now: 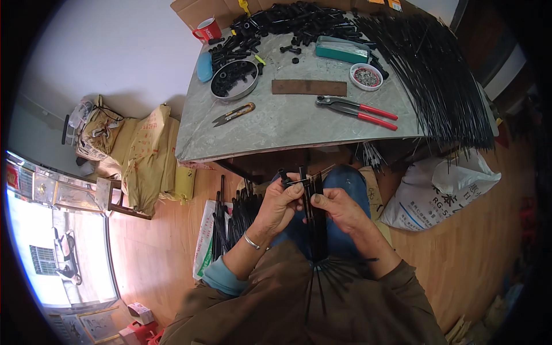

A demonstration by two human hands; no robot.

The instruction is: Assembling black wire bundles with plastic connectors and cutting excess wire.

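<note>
Holding a bundle of slim black rods [318, 233] upright above the lap, just off the near edge of the grey desk [276, 127].
The left hand's [283, 206] fingers pinch a small black tubular fitting [302, 172] at the bundle's far end, while the right hand's [344, 211] fingers close around the rods from the right, thumb on top; the near ends fan out over the brown garment [368, 293]. On the desk, red-handled pincers [368, 108] lie to the right, thread snips [234, 114] and a round metal pan [253, 92] of black parts to the left, and a brown flat bar [309, 87] between. Long black rods [434, 75] cover the far right side.
</note>
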